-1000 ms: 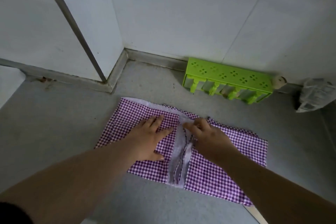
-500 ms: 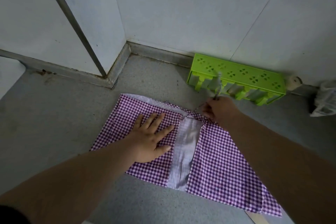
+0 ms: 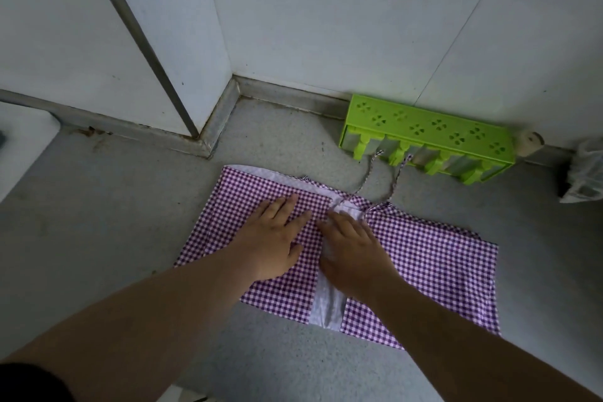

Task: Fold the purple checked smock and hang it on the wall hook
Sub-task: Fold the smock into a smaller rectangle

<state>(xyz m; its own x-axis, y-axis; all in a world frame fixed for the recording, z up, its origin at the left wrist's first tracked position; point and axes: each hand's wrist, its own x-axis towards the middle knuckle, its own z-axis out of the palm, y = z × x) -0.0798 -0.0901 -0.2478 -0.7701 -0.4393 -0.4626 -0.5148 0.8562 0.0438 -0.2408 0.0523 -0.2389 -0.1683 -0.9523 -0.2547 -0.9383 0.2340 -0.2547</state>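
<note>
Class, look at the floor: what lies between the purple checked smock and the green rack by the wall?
In the head view, the smock's two thin checked ties trail across bare grey floor toward the green rack.

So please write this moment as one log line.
stage: folding | smock: flat on floor | left hand: pressing it | right hand: on white strip | hung: no

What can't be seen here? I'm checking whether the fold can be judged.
Head view only:
- Smock centre: covered by the left hand and right hand.
- Wall hook: none in frame.
- Bag: cut off by the right edge.
- Tie ends: too thin to tell apart from the green rack.
</note>
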